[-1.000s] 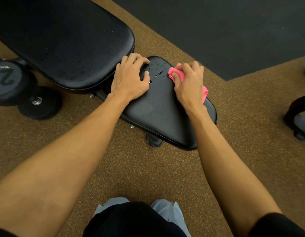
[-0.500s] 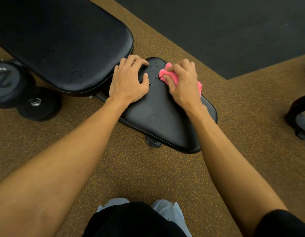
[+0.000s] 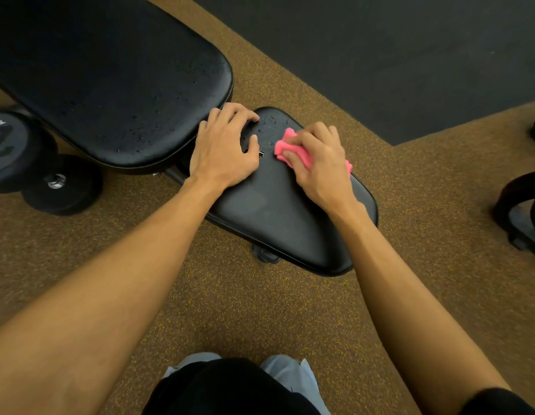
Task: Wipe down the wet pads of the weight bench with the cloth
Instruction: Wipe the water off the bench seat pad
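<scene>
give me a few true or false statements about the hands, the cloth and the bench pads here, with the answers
1. The right hand holds the pink cloth against the seat pad. True.
2. The left hand also grips the cloth. False: it rests bare on the seat pad.
3. Droplets show on the back pad. True.
4. The dumbbells sit on the back pad. False: they are on the floor beside it.
</scene>
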